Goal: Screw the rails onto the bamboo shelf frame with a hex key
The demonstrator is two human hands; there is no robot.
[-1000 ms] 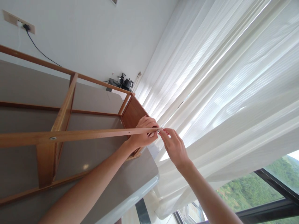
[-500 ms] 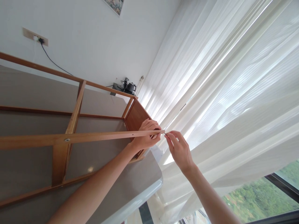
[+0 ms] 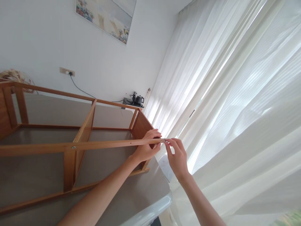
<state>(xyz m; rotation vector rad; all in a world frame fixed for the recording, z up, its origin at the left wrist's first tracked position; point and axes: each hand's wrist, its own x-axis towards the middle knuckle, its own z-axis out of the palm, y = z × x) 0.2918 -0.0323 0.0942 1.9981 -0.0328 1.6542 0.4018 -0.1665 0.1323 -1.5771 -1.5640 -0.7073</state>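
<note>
A wooden frame (image 3: 103, 144) lies on a grey tabletop, its long top rail running across the view to the right. My left hand (image 3: 147, 147) is closed round the right end of that rail, fingers behind it and thumb below, beside the brown end panel (image 3: 142, 124). At the rail's tip, my right hand (image 3: 177, 155) pinches a small, thin dark piece between thumb and fingertips. Its kind is too small to make out. A metal screw head (image 3: 73, 147) shows in the rail where the middle divider (image 3: 86, 127) meets it.
The grey table (image 3: 150, 185) has a rounded corner below my hands. White curtains (image 3: 211, 119) hang close on the right. A black kettle (image 3: 139, 99) stands beyond the frame, near a wall socket (image 3: 67, 72) with a cord. A picture (image 3: 105, 18) hangs above.
The view has tilted up, showing more of the picture and the frame's left end. My right hand has come up against the rail's tip; my left hand keeps its hold.
</note>
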